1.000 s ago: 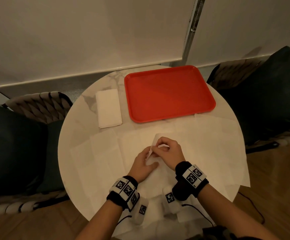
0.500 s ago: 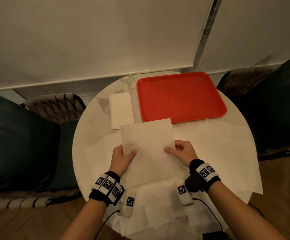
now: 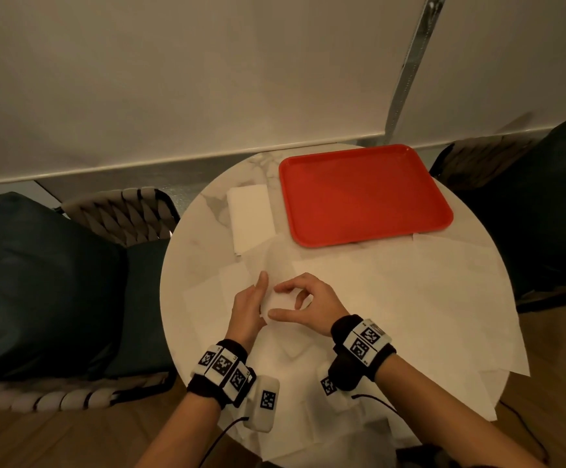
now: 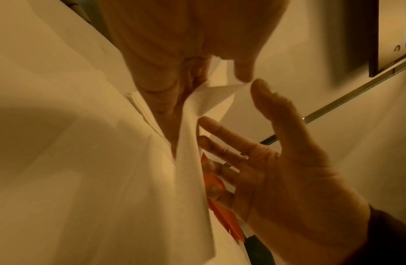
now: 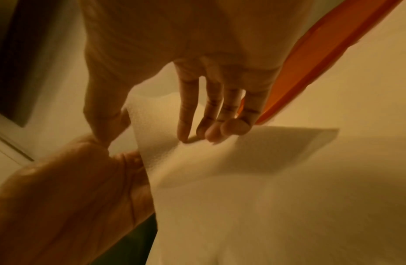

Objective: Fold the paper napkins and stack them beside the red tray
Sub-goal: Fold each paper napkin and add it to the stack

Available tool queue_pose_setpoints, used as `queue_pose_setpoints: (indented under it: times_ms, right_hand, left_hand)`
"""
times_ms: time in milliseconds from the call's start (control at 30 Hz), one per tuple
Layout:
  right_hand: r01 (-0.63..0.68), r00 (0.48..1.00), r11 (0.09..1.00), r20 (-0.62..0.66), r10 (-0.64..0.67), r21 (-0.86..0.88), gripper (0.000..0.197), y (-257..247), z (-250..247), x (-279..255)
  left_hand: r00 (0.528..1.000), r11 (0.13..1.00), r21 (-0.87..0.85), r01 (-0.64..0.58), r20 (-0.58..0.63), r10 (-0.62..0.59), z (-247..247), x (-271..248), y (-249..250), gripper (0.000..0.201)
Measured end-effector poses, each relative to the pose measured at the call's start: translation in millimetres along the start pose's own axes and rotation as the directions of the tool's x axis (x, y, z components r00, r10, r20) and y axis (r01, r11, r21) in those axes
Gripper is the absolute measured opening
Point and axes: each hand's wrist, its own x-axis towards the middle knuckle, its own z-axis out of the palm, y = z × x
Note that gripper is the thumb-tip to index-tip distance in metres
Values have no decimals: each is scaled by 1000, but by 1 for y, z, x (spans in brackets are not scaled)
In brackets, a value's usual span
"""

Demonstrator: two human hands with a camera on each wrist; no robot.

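Red tray [image 3: 359, 197], folded stack [image 3: 249, 214]: one each; left hand [image 3: 246, 309], right hand [image 3: 315, 298] touch napkin [image 5: 220, 179].

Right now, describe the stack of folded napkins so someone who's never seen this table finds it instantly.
Start at the round white table, then find the red tray on its far side. Directly left of the tray lies the folded stack. It is the one narrow, tidy rectangle, while the other napkins lie opened flat and overlapping across the near half.
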Motion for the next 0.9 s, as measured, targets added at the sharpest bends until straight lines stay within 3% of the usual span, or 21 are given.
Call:
queue_pose_setpoints:
  times_ms: [167,333,600,667,733,800,900]
  right_hand:
    - [-12,999,998,35,15,-64,34,0,0,6]
    - [-18,997,1000,-71,16,-15,15,-1,-9,16]
    - [15,1000,985,15,-18,171,34,-8,-8,44]
    - [25,1000,984,-5,-24,179,35,-11,-5,59]
    - [27,999,989,-43,-21,143,37,-14,-4,80]
    - [20,996,997,-84,-13,80,40,-20,-5,104]
    - [24,991,999,-128,-27,-23,46,-30,-8,142]
  left_hand:
    - [1000,1000,-17,1,27,0,-11,-1,5,30]
    - [997,999,39,-19,-77,22,-26,11,5,17]
    - [997,997,40,-61,-36,63,-41,30,24,15]
    - [990,991,58,-121,-64,124,-46,44,28,28]
    - [979,977,111,-184,-66,192,-54,61,33,64]
    - [964,947,203,-248,-40,262,-60,79,43,87]
    - [926,809,481,-338,15,377,-63,112,61,76]
